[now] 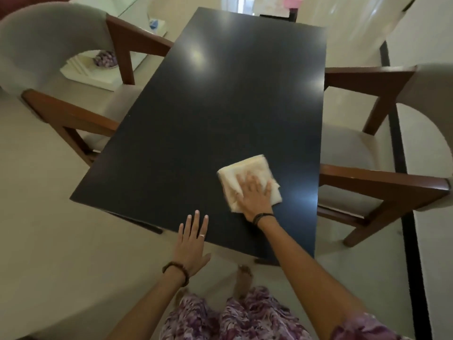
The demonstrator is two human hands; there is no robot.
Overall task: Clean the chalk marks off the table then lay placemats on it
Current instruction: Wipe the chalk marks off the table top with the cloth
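The wiping step is in hand. The right hand lies flat, fingers straight and spread, pressing a folded cream cloth onto the dark counter, in its near right part. The left hand is flat too, fingers straight and apart, holding nothing; its fingertips reach over the near edge of the counter, though whether they touch it I cannot tell.

No chalk marks show anywhere on the dark top; it reads as a plain sheen with a few light reflections toward the far end. So the cleaning looks close to done, or the marks are too faint to make out from here. No placemats are in view.

Two grey chairs flank the counter, the left chair and the right chair.

The next move likely calls for finishing the pass over the near right corner with steady flat pressure, then lifting the cloth clear and setting it off the top before fetching the placemats.
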